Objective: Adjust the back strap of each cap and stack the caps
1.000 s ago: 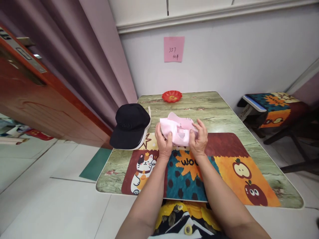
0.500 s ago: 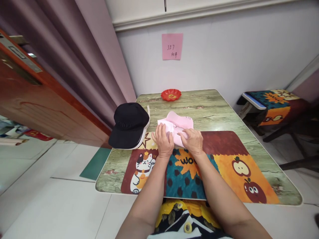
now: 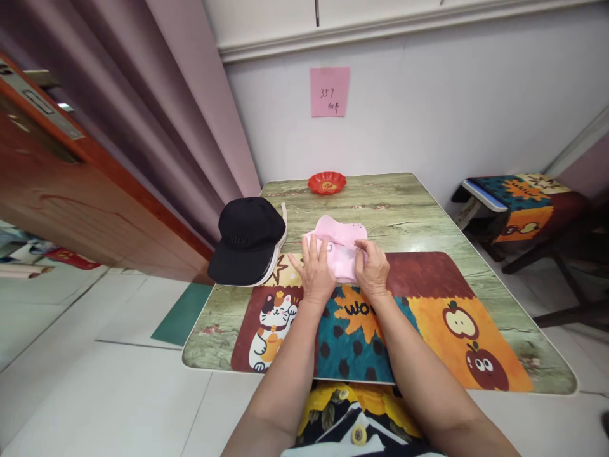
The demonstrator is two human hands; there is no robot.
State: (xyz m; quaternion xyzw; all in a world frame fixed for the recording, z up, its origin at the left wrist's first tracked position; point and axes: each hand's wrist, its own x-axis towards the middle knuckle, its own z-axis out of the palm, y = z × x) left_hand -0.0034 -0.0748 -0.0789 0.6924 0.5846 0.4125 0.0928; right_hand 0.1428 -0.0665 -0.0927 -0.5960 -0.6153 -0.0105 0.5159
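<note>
The pink cap point(image 3: 341, 232) lies on the near part of the table, directly under and between the fingers of both hands. Its brim projects beyond the fingertips, away from the person; its body is flattened and folded on the near side. The left hand point(image 3: 318, 276) rests palm down on the left part of the cap, fingers spread wide, with the little finger extended outward past the cap's edge. The right hand point(image 3: 372, 270) is at the right edge, fingers curled, thumb and forefinger set narrow on the cap's material.

Beneath the hands is a printed mat point(image 3: 428, 276), extending to both sides of the fingers and toward the person. It lies on a wood-patterned table point(image 3: 399, 206). To the left of the left fingers, well clear of them, a black cap point(image 3: 251, 228) sits on top of white headwear point(image 3: 275, 265), of which only the edge shows. Beyond the fingertips, near the far table edge, is a red dish point(image 3: 327, 183). Farther out, a pink note point(image 3: 330, 92) is fixed to the wall point(image 3: 428, 108).
</note>
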